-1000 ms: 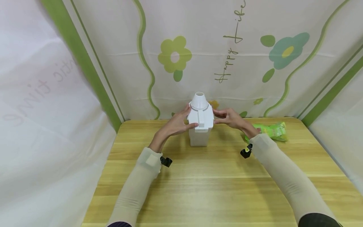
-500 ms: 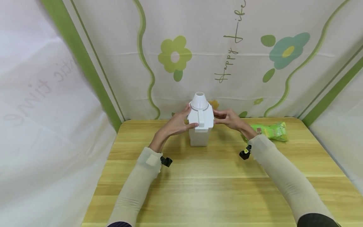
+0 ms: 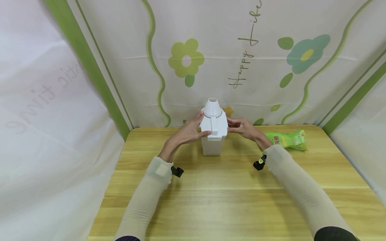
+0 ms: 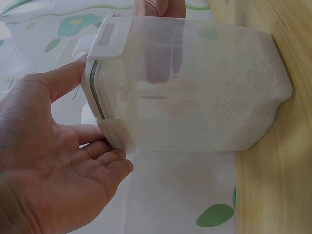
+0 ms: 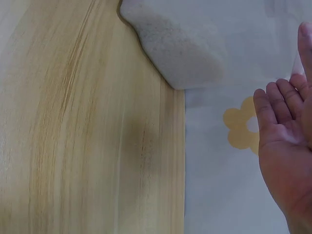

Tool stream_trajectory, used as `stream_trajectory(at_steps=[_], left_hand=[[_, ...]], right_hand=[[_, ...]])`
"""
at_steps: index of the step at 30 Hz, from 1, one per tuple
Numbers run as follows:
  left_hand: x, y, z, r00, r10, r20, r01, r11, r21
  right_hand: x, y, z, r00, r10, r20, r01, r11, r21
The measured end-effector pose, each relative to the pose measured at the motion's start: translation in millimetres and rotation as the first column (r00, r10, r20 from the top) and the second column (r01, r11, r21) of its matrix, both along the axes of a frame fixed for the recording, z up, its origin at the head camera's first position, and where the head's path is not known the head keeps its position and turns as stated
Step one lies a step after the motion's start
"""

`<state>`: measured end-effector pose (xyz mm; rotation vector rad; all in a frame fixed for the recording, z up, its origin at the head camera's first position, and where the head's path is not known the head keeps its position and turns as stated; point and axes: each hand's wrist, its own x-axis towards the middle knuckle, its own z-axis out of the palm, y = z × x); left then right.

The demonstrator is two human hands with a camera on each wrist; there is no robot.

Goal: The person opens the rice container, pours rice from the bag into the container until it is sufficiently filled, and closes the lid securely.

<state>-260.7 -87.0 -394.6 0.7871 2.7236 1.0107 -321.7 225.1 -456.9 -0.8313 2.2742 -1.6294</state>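
A translucent storage container [image 3: 212, 147] stands upright near the table's far edge, with pale rice-like grains [image 4: 248, 83] in its lower part. Its white lid [image 3: 214, 125] carries a cone-shaped white spout [image 3: 212, 107]. My left hand [image 3: 188, 131] grips the lid's left side, thumb across the top near the front and fingers along the edge. On the opposite side, my right hand [image 3: 245, 129] holds the lid's edge between thumb and fingers. In the right wrist view, my right hand [image 5: 287, 126] is partly cut off, and its contact with the lid is out of frame.
A green plastic packet [image 3: 287, 140] lies at the back right of the wooden table [image 3: 211, 201], partly behind my right wrist. A patterned white cloth [image 3: 126, 67] hangs just behind the container, with more cloth at both sides.
My right hand and wrist have shifted slightly down and toward the left at the lid's edge. The left hand and container look unchanged.
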Motion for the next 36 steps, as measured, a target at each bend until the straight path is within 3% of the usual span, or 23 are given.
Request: stream_trajectory(at_steps=[7,21,31,36], left_hand=[[1.1,1,0.9,1.000,0.008,0.001,-0.008,1.000,-0.003],[2.8,1,0.3,1.000,0.015,0.008,-0.015,1.000,0.000],[1.6,0,-1.5,1.000,0.014,0.006,-0.014,1.000,0.008],[1.7,-1,-0.4,1.000,0.006,0.004,-0.006,1.000,0.004]], right_hand=[[1.9,6,-2.8,0.999,0.036,0.011,-0.037,0.998,0.046],[4.2,-1,-11.6,0.996,-0.077,0.036,0.076,0.997,0.021],[4.7,1,-1.8,0.997,-0.082,0.011,0.082,0.996,0.042],[2.2,0,10.3,0.990,-0.138,-0.002,0.138,0.990,0.027]])
